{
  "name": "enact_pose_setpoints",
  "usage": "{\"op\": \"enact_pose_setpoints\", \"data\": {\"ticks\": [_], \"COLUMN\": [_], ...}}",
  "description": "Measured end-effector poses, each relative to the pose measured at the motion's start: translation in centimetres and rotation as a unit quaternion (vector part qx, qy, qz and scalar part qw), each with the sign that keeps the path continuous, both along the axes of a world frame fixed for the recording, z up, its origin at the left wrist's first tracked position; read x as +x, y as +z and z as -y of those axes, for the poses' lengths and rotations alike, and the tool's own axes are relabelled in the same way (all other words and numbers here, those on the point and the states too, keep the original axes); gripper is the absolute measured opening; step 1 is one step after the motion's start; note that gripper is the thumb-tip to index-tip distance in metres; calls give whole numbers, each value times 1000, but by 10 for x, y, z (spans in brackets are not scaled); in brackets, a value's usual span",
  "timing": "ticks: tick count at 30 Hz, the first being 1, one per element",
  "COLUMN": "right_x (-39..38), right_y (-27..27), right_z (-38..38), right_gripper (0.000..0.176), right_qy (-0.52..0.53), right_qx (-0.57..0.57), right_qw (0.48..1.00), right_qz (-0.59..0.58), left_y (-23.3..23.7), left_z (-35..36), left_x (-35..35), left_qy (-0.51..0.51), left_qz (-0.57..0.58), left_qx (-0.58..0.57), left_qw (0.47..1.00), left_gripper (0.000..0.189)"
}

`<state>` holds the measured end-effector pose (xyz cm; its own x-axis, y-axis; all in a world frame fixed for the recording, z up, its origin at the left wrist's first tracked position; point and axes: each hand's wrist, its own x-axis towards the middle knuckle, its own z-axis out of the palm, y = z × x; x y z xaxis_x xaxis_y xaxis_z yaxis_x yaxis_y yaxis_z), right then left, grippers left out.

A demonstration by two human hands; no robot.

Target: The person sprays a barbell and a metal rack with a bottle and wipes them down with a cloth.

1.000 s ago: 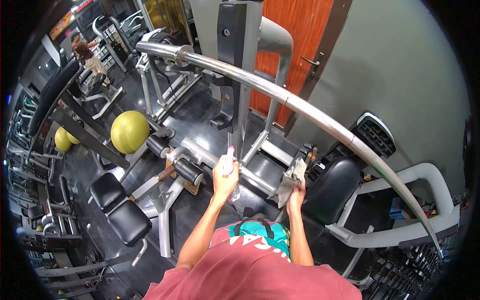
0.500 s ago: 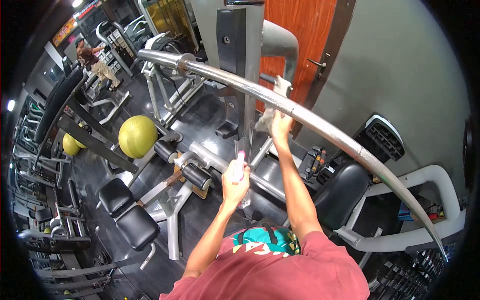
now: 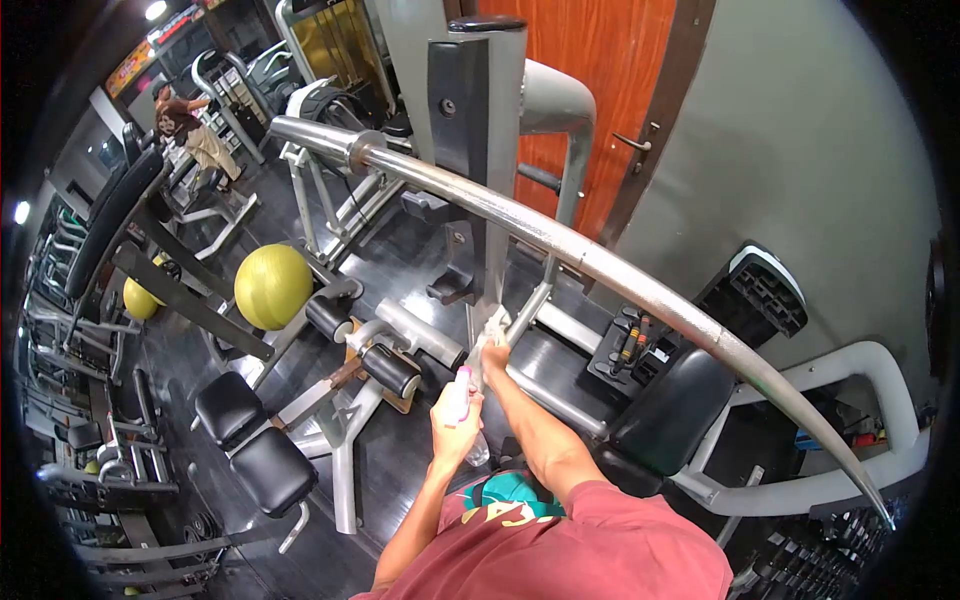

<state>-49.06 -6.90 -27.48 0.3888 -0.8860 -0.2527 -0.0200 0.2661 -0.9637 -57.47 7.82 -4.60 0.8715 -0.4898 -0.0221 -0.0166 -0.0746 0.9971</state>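
Note:
My left hand (image 3: 455,425) is wrapped round a clear spray bottle (image 3: 478,450) with a pink and white top, held low in front of my body. Just beyond it, my right hand (image 3: 494,358) grips a whitish cloth (image 3: 495,325) against the lower part of a grey upright post (image 3: 495,250). A long metal barbell (image 3: 560,240) crosses the view above both hands, in front of the post. The fingers of my right hand are partly hidden by the cloth.
A yellow exercise ball (image 3: 273,287) and a black padded bench (image 3: 272,470) stand at the left. Another black seat (image 3: 672,410) is at the right. A person (image 3: 190,130) is by machines at the far left. An orange-red door (image 3: 600,90) is behind the post.
My right hand and the cloth have moved down and left, from beside the bar to the lower post. My left hand with the bottle has moved slightly down and left.

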Motion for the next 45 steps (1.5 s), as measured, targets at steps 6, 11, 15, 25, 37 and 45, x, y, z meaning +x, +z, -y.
{"op": "enact_pose_setpoints", "data": {"ticks": [6,11,15,25,37,45], "right_x": [4,17,-8,-22,51,-3], "right_y": [202,127,58,42,162,43], "right_z": [15,-12,-28,43,112,60], "right_gripper": [41,47,49,34,41,43], "right_qy": [-32,-55,13,-8,-18,87], "right_qx": [-138,-386,-314,-66,-275,39], "right_qw": [982,920,947,998,957,994], "right_qz": [128,40,-64,14,95,45], "left_y": [0,1,0,0,4,2], "left_z": [-17,-26,-28,-37,-31,-36], "left_x": [-2,-6,-6,-7,-5,-3], "left_qy": [6,22,36,28,23,49], "left_qz": [-16,-32,-48,-40,-54,-36], "left_qx": [-15,-20,-36,-20,-15,-17], "left_qw": [1000,999,998,999,998,998], "left_gripper": [12,9,7,7,8,7]}}
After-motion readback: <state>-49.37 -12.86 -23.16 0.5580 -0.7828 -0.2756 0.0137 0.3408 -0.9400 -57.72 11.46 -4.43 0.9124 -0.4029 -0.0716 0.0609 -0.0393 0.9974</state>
